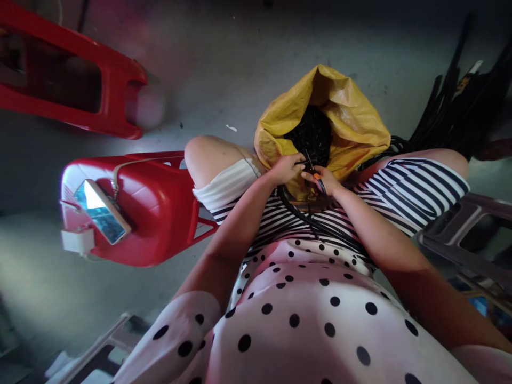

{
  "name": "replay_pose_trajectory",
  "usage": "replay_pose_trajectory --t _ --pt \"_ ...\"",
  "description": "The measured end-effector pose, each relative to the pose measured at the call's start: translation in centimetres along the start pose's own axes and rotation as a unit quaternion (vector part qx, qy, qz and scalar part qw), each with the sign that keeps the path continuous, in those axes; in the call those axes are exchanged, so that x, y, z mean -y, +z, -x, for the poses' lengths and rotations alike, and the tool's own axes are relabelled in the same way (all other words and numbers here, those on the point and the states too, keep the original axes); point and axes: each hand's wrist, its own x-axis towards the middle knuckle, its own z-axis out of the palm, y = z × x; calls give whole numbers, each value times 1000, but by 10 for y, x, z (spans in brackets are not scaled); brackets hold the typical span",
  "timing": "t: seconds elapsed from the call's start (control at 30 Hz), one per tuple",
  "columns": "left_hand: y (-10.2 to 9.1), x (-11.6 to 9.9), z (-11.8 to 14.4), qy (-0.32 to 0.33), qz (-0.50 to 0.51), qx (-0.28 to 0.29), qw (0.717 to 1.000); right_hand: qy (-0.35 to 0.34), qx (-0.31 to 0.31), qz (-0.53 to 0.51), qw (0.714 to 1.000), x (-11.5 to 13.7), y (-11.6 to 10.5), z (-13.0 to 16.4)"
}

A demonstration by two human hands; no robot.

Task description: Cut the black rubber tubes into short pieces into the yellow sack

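At the yellow bag's [356, 114] near edge, the right hand [328, 180] grips black-orange scissors [317, 176]; beside these, the left hand [287, 167] pinches a black strip [303, 161].

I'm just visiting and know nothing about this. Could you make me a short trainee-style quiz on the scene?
1. True or false: the left hand and right hand are close together at the yellow bag.
2. Where do the clustered dark pieces lie? A) On a knee B) Inside the bag C) On a sleeve
3. Fill in: the device with a lit screen rests on a red ____.

Key: 1. True. 2. B. 3. Stool.
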Motion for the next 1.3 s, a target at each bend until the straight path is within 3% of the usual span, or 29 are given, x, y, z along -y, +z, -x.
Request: replay_pose_trajectory --t 0.2,0.47,0.77,0.87,1.0,1.17,1.3 --pt "6 4 -4 -33 -4 -45 998 -25 -32 37 999 -4 1 1" --pt "4 10 -6 -38 32 -62 997 -56 -40 75 995 -4 -1 1" --pt "13 7 -4 0 28 17 999 -16 -44 78 996 -7 -6 -5" --pt "13 7 -5 11 65 14 998 -37 -62 45 996 -5 -6 -3" --pt "10 5 -8 -12 94 -49 994 -22 -59 -64 996 4 -4 -3" --pt "14 -4 0 -8 98 4 995 -18 -63 -169 983 15 -8 -7" --pt "13 -3 5 -101 139 4 985 -36 -162 -167 972 13 -15 -14"
